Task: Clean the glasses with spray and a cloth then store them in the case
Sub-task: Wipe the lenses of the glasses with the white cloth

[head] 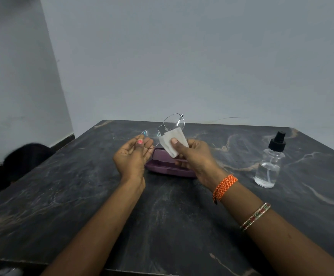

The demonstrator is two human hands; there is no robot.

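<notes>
Thin metal-framed glasses (167, 124) are held up above the table, tilted with the right lens higher. My left hand (133, 155) pinches the lower left lens between thumb and fingers. My right hand (194, 156) grips a folded white cloth (172, 143) pressed against the lower edge of the right lens. A purple glasses case (168, 166) lies on the table right below both hands, partly hidden by them. A clear spray bottle (269, 162) with a black nozzle stands upright to the right, apart from the hands.
The dark marble table (82, 196) runs to a grey wall behind. A person's dark-haired head (22, 158) shows past the table's left edge. A thin wire (230, 117) lies along the far edge.
</notes>
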